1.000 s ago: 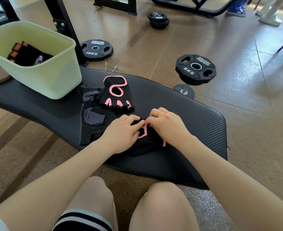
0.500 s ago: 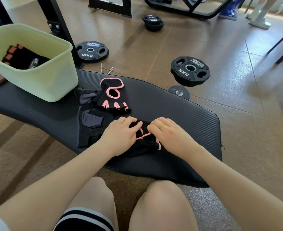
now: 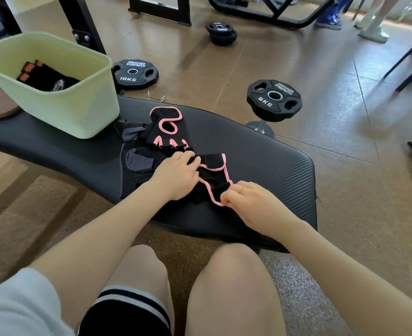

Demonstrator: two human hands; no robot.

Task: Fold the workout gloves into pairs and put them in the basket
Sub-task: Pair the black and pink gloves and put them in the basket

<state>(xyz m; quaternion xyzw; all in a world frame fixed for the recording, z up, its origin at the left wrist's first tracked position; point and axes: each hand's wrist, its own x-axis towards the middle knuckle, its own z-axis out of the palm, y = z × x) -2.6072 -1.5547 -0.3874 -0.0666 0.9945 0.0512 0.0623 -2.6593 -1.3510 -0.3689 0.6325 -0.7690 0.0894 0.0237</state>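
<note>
A black glove with pink trim (image 3: pixel 211 174) lies on the black bench pad (image 3: pixel 260 166) in front of me. My left hand (image 3: pixel 176 177) presses on its left side. My right hand (image 3: pixel 246 202) pinches its pink-edged strap at the near right and holds it stretched out. The matching pink-trimmed glove (image 3: pixel 166 130) lies flat just beyond. Two grey-and-black gloves (image 3: pixel 137 163) sit to the left, partly under my left hand. A pale green basket (image 3: pixel 78 112) stands at the bench's left end with an orange-tipped black glove pair (image 3: pixel 44 77) inside.
Weight plates lie on the brown floor: a 10 kg one (image 3: pixel 133 73) behind the basket, a 5 kg one (image 3: pixel 274 99) on a stand to the right, more (image 3: pixel 220 32) farther back. Black machine frames and people's feet (image 3: pixel 372 32) stand at the far edge.
My right hand has moved back toward me and to the right, pulling the glove's pink strap open. The left hand stays on the glove. The camera tilted slightly.
</note>
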